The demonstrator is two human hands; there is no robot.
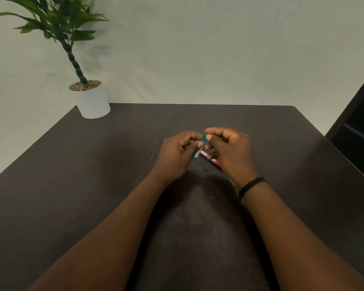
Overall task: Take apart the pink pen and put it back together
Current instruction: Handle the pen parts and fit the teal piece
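Note:
Both hands meet over the middle of the dark table (105, 164). Between them is a slim teal pen (194, 159) with a white label, tilted from upper right to lower left. My left hand (176, 157) pinches its middle with thumb and fingers. My right hand (229, 151) pinches its upper teal end. The pink pen (215, 162) lies flat on the table just under my right hand, partly hidden by the fingers; neither hand holds it. A thin dark rod (198, 170) lies on the table below the hands.
A white pot with a green plant (91, 101) stands at the table's far left corner. A dark piece of furniture (357, 131) is at the right edge. A black band circles my right wrist.

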